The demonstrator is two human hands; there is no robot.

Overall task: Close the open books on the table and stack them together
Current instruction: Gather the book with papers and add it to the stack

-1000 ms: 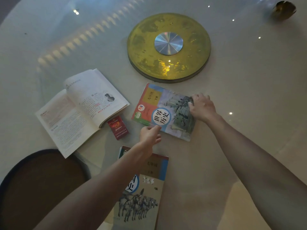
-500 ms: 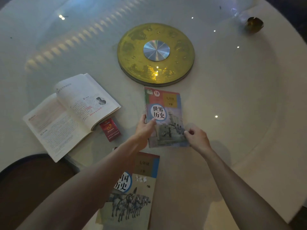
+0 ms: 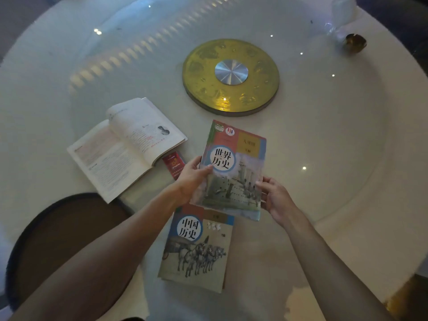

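A closed textbook with a building on its cover [image 3: 234,167] is held just above the table, upright toward me. My left hand [image 3: 191,179] grips its left edge and my right hand [image 3: 274,195] grips its lower right edge. Its lower edge overlaps the top of a second closed textbook with horses on the cover [image 3: 196,249], which lies flat near me. To the left, an open book [image 3: 126,144] lies face up with its pages spread.
A small red pack [image 3: 174,165] lies between the open book and the held one. A gold turntable disc [image 3: 231,76] sits at the centre of the round white table [image 3: 335,140]. A dark round stool [image 3: 53,239] is at lower left; a small brass object [image 3: 355,42] is far right.
The building-cover book was turned from slanted to upright and drawn toward me, now lifted over the top of the horse-cover book. My right hand shifted from its far corner to its lower right edge.
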